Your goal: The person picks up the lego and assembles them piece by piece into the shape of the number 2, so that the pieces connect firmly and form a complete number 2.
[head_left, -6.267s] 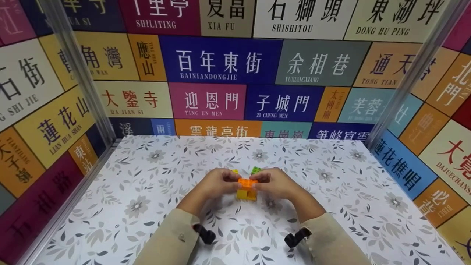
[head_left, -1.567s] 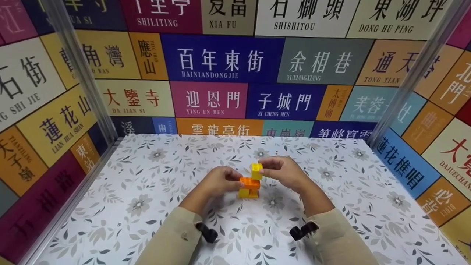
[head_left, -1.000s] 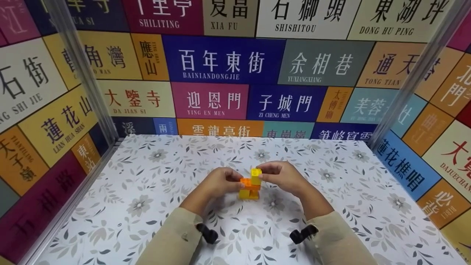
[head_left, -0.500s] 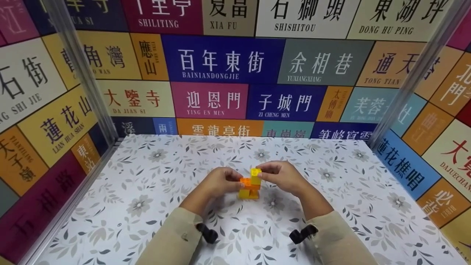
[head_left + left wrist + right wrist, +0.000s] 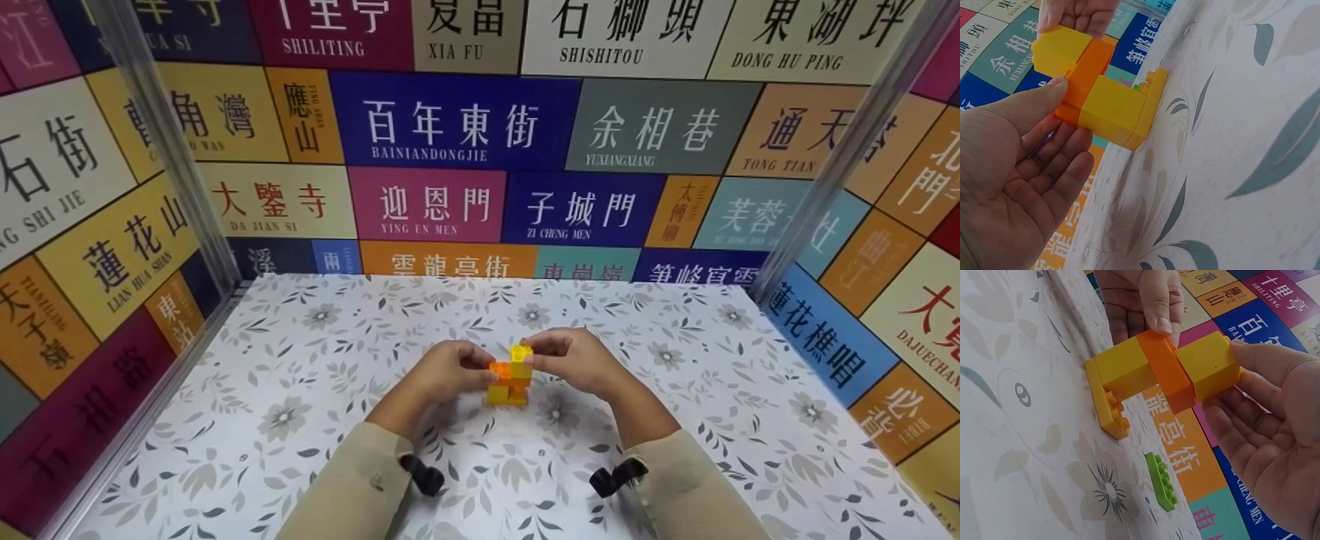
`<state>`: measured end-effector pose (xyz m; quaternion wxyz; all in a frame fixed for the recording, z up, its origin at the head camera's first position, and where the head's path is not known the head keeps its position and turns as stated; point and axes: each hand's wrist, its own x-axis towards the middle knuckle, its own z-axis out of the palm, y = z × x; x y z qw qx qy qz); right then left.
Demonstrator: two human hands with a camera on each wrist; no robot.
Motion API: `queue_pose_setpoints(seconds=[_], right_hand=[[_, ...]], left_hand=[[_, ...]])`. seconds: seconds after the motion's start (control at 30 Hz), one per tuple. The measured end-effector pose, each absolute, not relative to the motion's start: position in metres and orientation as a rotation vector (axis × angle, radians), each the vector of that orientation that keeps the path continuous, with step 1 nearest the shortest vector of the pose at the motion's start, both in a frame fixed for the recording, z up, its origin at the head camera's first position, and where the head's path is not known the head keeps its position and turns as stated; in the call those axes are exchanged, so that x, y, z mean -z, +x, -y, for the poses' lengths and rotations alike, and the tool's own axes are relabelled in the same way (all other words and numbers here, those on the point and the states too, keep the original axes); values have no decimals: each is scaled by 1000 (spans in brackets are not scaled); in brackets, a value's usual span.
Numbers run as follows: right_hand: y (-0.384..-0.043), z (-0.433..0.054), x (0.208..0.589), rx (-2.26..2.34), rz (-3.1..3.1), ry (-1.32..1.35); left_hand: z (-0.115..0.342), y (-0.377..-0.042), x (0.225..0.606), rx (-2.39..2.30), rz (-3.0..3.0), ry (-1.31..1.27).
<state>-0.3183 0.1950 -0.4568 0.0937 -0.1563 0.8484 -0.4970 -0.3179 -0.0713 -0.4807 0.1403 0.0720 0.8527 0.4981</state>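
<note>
With my left hand [image 5: 450, 371] I am pinching the orange block [image 5: 1165, 368], which is sitting on the lower yellow block [image 5: 1126, 363] and a thin base block [image 5: 1102, 402] resting on the floral tabletop [image 5: 510, 495]. The fingers of my right hand [image 5: 581, 364] are gripping the upper yellow block [image 5: 1210, 365], which is touching the orange block's top at its right end; I'm not seeing whether it's fully seated. A green block [image 5: 1160, 481] is lying nearby.

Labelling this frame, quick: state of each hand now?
Left hand: holding the orange block, thumb against fingers.
Right hand: holding the top yellow block.
</note>
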Motion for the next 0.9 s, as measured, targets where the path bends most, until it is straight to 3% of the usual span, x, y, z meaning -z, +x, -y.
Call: queue_pose_setpoints(seconds=[0.9], right_hand=[[-321,-200,460,1485,-2481,-455]], left_hand=[[71,-318,480,-1430,-2464,216]])
